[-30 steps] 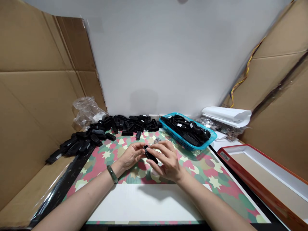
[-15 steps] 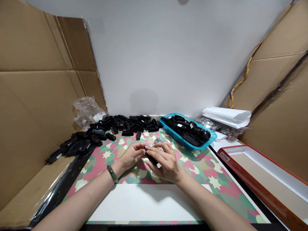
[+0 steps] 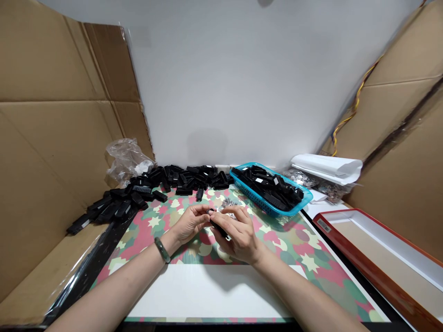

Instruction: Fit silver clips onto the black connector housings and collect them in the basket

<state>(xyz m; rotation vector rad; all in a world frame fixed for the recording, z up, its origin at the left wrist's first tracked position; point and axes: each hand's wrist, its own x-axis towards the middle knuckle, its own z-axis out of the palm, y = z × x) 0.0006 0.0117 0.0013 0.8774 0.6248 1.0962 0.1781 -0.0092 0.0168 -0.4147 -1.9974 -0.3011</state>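
A small black plastic piece (image 3: 218, 228) is held between my two hands above the camouflage-patterned mat (image 3: 159, 235). My left hand (image 3: 188, 225), with a dark bangle at the wrist, pinches the far left end of the piece. My right hand (image 3: 240, 233) wraps around its body, with fingers along the top and thumb underneath. The fingers hide much of the piece, and any smaller part at its tip is too small to make out. Just beyond my fingers lies a little heap of shiny metal bits (image 3: 228, 203).
Many similar black plastic pieces (image 3: 187, 180) are piled along the back and left. A blue basket (image 3: 266, 205) full of them stands back right. A white sheet (image 3: 207, 295) lies in front. An open red-edged box (image 3: 367, 244) and cardboard walls (image 3: 51, 138) flank the mat.
My hands keep nearly the same hold on the black plastic piece; the fingers have shifted only slightly at its tip.
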